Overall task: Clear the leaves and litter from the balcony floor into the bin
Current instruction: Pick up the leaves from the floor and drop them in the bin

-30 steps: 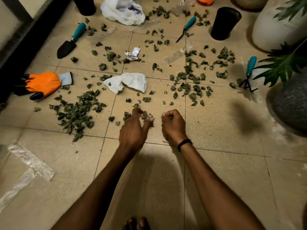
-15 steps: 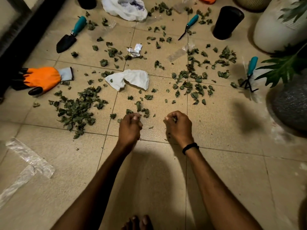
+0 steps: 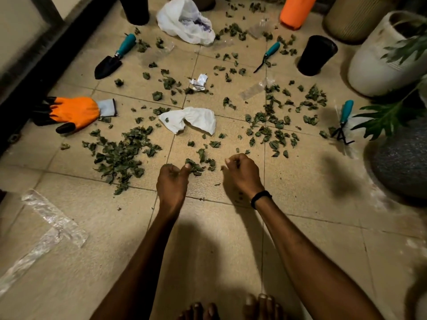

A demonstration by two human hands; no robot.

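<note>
Since the earlier frame, we note the left grip point(image 3: 172, 181) has curled closed; it and the right grip point(image 3: 242, 176) each clutch leaves point(image 3: 120, 158), most of which lie scattered across the floor point(image 3: 111, 227). Risk: loosely packed fistfuls may shed fragments during carry to the bin.
</note>
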